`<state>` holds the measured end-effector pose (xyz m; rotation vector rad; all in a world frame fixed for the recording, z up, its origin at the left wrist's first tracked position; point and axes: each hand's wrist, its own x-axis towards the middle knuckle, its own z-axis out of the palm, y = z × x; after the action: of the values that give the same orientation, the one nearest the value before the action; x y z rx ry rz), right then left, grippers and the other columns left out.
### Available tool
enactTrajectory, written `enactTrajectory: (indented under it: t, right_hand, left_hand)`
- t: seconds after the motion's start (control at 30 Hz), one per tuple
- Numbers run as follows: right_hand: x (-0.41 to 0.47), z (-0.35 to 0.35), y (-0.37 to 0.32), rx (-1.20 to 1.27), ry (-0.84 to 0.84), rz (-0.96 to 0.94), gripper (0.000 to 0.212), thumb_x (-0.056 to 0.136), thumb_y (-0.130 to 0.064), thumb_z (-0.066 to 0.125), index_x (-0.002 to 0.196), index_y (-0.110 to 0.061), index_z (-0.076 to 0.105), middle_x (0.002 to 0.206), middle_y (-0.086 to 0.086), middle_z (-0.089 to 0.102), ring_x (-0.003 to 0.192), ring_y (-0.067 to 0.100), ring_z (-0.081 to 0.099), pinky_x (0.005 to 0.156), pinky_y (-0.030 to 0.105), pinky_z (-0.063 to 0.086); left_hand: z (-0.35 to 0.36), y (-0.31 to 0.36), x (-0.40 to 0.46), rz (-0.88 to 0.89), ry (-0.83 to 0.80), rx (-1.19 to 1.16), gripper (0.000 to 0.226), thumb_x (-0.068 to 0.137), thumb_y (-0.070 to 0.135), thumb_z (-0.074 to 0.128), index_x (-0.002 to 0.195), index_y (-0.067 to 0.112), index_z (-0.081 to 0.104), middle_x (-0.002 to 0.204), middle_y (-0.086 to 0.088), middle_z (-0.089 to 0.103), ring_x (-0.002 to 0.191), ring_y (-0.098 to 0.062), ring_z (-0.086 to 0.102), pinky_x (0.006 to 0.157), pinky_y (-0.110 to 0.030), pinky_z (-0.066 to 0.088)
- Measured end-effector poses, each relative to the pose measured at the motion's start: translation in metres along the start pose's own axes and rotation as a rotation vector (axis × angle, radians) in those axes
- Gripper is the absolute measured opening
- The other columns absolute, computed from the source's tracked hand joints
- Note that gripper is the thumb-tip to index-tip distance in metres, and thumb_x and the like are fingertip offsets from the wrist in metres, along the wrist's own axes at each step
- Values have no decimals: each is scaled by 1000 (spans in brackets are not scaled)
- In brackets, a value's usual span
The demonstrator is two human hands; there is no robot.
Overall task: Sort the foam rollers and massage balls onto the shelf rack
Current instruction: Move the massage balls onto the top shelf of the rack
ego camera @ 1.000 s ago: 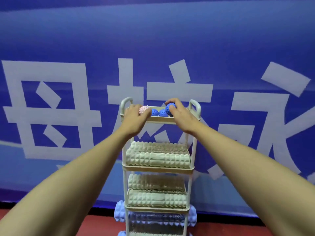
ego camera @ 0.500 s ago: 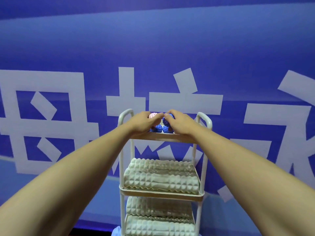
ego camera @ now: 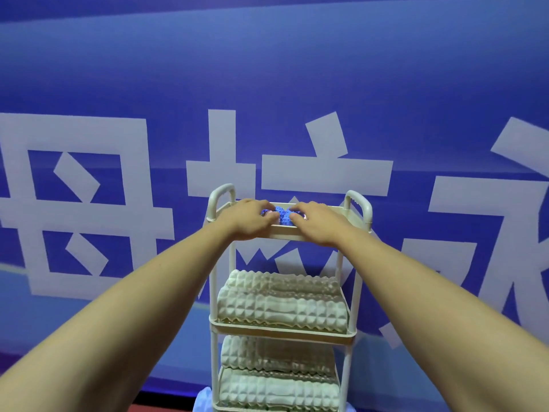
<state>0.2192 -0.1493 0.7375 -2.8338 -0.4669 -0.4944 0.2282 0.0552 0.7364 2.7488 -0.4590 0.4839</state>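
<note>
A white shelf rack (ego camera: 358,292) stands against the wall. In its top tray (ego camera: 355,218) lie blue spiky massage balls (ego camera: 282,216), mostly hidden under my hands. My left hand (ego camera: 248,220) curls over the balls on the left, and my right hand (ego camera: 319,223) curls over those on the right; the fingertips nearly meet in the middle. A trace of pink shows under each set of fingertips. Two pale green ridged foam rollers (ego camera: 282,307) fill the second shelf, and two more (ego camera: 279,382) fill the third.
A blue banner wall (ego camera: 267,84) with large white characters rises right behind the rack. A light blue roller end (ego camera: 203,396) pokes out at the rack's lower left. A strip of red floor (ego camera: 166,407) shows at the bottom.
Both hands have closed in from the tray's ends to its middle, bunching the balls between them. The pink ball is now almost covered. The rack sits lower in view.
</note>
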Motion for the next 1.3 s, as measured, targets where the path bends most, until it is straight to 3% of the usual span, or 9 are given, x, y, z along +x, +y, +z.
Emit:
enactTrajectory:
  t: [0.13, 0.3, 0.57, 0.87, 1.07, 1.3]
  right_hand:
    - [-7, 1, -3, -77, 126, -40, 48, 104, -46, 35, 144, -26, 50, 140, 1, 58, 130, 22, 49, 113, 44, 30]
    - [-25, -1, -7, -19, 260, -96, 45, 104, -45, 41, 142, -23, 53, 140, -2, 58, 127, 18, 50, 109, 36, 35]
    - [-71, -3, -26, 130, 321, -140, 40, 106, -37, 41, 141, -22, 53, 141, -2, 55, 129, 18, 49, 111, 39, 39]
    - [-184, 83, -37, 130, 372, -142, 43, 103, -36, 48, 141, -19, 55, 143, -2, 56, 132, 19, 49, 116, 39, 34]
    - [-280, 214, -17, 122, 41, 29, 49, 103, -46, 45, 148, -25, 48, 152, -5, 47, 139, 17, 42, 113, 37, 32]
    - [-395, 365, 11, 114, -365, 166, 53, 101, -48, 45, 149, -24, 47, 148, -4, 49, 136, 20, 46, 116, 35, 28]
  left_hand:
    - [3, 5, -5, 13, 49, 113, 58, 104, 53, 31, 148, 19, 47, 153, -5, 48, 141, -24, 41, 112, -45, 33]
    - [8, 6, -22, 62, 279, 89, 55, 103, 52, 38, 148, 22, 46, 153, -3, 49, 138, -22, 46, 111, -43, 40]
    - [8, 20, -76, 90, 423, 33, 48, 105, 43, 43, 146, 18, 49, 149, -2, 52, 134, -21, 50, 112, -42, 40]
    - [84, 20, -203, 92, 430, -69, 49, 104, 40, 45, 148, 19, 46, 154, -1, 45, 139, -22, 44, 112, -42, 38]
    - [199, -12, -298, -64, 168, -101, 51, 103, 39, 50, 149, 17, 46, 156, -5, 43, 139, -26, 44, 112, -43, 37]
    - [338, -53, -388, -200, -197, -126, 53, 101, 40, 54, 148, 17, 48, 153, -6, 46, 134, -29, 49, 107, -41, 42]
